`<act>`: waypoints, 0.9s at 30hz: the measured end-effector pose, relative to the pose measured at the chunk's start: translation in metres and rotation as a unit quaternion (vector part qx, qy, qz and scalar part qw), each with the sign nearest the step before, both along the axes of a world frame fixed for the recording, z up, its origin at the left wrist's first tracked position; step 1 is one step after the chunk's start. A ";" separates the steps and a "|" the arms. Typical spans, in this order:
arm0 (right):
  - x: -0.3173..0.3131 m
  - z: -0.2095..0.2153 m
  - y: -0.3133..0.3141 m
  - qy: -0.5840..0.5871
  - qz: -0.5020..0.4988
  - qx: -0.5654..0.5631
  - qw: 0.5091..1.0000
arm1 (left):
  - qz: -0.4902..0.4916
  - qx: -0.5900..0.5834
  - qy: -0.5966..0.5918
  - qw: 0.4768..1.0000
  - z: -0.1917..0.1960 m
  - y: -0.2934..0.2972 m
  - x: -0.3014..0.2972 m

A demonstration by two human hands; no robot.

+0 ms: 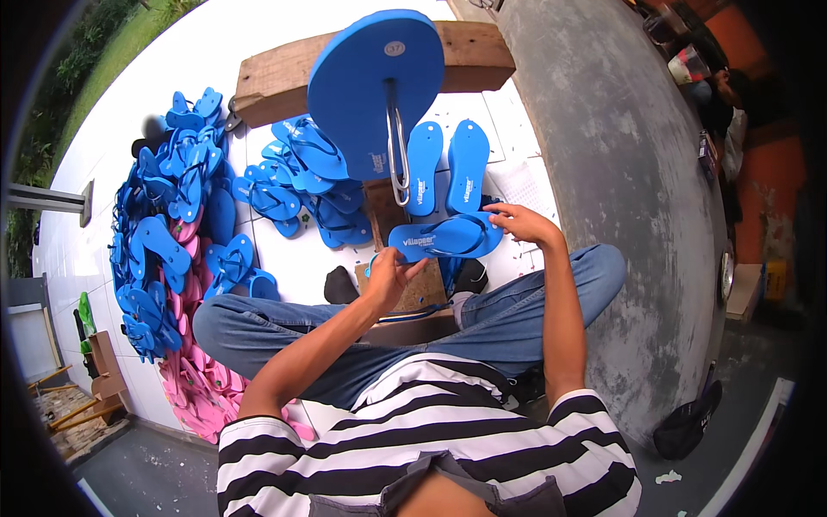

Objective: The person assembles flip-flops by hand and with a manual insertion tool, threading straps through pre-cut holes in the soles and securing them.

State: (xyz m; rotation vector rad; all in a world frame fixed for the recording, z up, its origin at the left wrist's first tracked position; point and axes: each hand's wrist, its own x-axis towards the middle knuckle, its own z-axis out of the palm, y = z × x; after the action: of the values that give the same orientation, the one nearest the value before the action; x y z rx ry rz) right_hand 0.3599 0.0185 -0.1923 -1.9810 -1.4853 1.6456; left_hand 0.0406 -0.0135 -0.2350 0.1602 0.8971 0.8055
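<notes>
Blue sandal [448, 237] held between both hands.
Left hand [389, 276] fingers pinch its heel end; right hand [525, 224] fingers pinch its toe end.

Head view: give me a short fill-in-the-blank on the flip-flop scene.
1. Both hands, the left hand and the right hand, hold a flat foam sole coloured ____.
2. The big pile of finished flip-flops lies on the person's ____ side.
3. The person's striped shirt is black and ____.

Missing words: blue; left; white
</notes>
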 end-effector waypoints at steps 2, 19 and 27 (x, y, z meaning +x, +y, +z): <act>0.008 -0.007 -0.002 -0.068 -0.002 -0.004 0.998 | 0.011 -0.025 -0.003 1.000 0.000 -0.006 0.003; 0.007 -0.086 0.005 -0.198 -0.013 -0.040 0.979 | -0.603 0.577 0.403 0.376 -0.063 -0.075 -0.007; -0.006 -0.080 0.012 -0.197 -0.009 0.067 0.978 | -0.611 0.518 0.399 0.446 -0.053 -0.060 0.002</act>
State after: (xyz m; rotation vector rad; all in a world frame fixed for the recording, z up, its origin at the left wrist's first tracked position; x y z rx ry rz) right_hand 0.3542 0.0301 -0.2719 -2.3279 -1.6446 1.1531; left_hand 0.0426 -0.0731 -0.2877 2.2039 0.6943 -0.3652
